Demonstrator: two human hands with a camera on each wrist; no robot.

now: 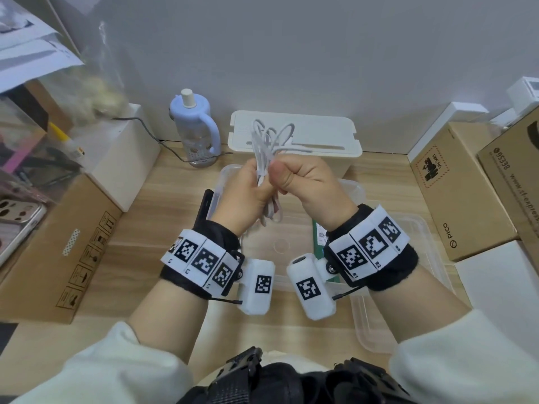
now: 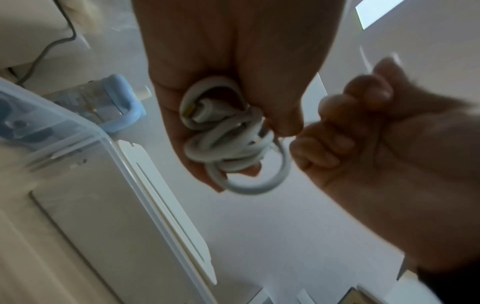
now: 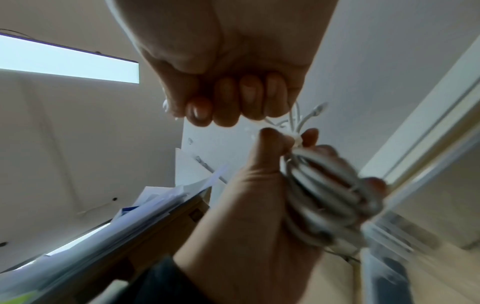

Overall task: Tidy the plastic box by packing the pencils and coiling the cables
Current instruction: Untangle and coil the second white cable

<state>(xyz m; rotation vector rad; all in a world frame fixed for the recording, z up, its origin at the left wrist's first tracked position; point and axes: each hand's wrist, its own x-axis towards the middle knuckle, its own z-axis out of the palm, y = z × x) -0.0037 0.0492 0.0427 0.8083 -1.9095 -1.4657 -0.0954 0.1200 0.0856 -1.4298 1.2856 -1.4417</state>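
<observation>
Blue bottle [image 1: 194,129], cardboard boxes [image 1: 455,193]

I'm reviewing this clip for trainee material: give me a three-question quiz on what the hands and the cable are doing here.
1. True or false: the white cable lies loose inside the clear plastic box.
2. Which hand grips the looped bundle: A left hand, B right hand, C neither?
3. Fill in: the blue-lidded bottle stands on the person's ____ side.

Key: 1 false, it is held above the box; 2 A; 3 left.
</observation>
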